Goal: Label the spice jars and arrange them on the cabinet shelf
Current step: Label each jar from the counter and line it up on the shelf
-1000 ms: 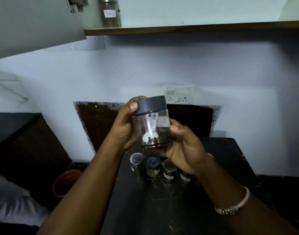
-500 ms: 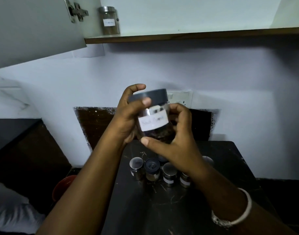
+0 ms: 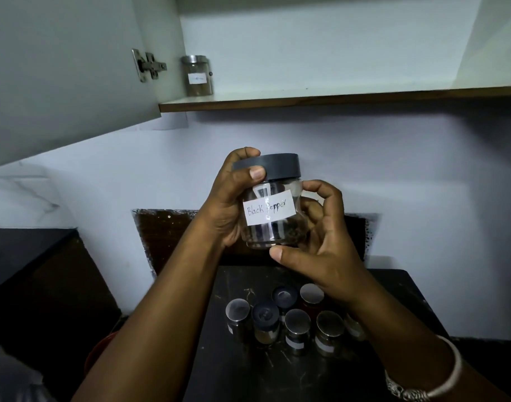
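I hold a clear jar (image 3: 273, 230) with a dark grey lid and a white label reading "Black Pepper" in front of me, below the cabinet shelf (image 3: 335, 98). My left hand (image 3: 234, 198) grips its left side with the thumb on the lid. My right hand (image 3: 318, 242) cups its right side and bottom. A little dark spice lies at the jar's bottom. One labelled steel-lidded jar (image 3: 196, 76) stands at the shelf's left end. Several small spice jars (image 3: 283, 320) stand clustered on the black table (image 3: 277, 378) below my hands.
The open cabinet door (image 3: 60, 68) hangs at upper left with its hinge (image 3: 149, 65) showing. A dark counter (image 3: 22, 250) lies to the left and an orange bin (image 3: 94, 352) sits low beside the table. The white wall is behind.
The jar has been turned so its label faces me and raised slightly. My view has tilted up, showing more of the shelf.
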{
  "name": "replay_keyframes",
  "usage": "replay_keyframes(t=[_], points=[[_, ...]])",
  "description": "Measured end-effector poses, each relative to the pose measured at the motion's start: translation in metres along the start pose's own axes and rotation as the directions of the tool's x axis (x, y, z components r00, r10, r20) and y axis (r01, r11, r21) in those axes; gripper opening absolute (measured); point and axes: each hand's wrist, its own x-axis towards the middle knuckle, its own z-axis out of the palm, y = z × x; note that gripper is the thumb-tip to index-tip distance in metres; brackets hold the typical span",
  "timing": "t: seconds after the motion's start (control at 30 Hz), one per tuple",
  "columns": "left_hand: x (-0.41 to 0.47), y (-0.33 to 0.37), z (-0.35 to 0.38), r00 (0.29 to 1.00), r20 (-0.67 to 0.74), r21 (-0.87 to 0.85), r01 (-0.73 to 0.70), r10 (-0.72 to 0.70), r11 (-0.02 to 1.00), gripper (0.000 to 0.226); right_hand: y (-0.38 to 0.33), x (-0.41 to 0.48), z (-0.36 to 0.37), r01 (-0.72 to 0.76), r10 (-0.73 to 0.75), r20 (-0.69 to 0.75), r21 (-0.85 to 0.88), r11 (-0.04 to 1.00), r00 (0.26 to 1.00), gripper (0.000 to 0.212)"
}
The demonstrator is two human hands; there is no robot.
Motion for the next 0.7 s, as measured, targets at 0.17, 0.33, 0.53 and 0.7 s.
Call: replay_keyframes(t=[0.17, 0.33, 0.53, 0.7], points=[[0.027, 0.024, -0.003, 0.996, 0.015, 0.113, -0.089, 0.088, 0.990, 0.056, -0.024, 0.038, -0.002, 0.011, -0.012, -0.050, -0.007, 1.000, 0.999, 0.075], [0.101, 0.093, -0.005, 0.970, -0.048, 0.396, -0.201, 0.239, 0.896, 0.070, -0.064, 0.145, -0.009, 0.071, -0.071, -0.016, -0.022, 0.997, 0.997, 0.088], [0.216, 0.149, -0.047, 0.889, -0.263, 0.725, -0.073, 0.374, 0.685, 0.069, -0.065, 0.339, -0.006, 0.026, -0.026, 0.004, -0.210, 0.977, 1.000, 0.091], [0.295, 0.158, -0.112, 0.885, -0.365, 0.759, 0.103, 0.290, 0.643, 0.047, -0.023, 0.447, 0.002, -0.061, 0.096, 0.054, -0.454, 0.889, 0.994, 0.106]])
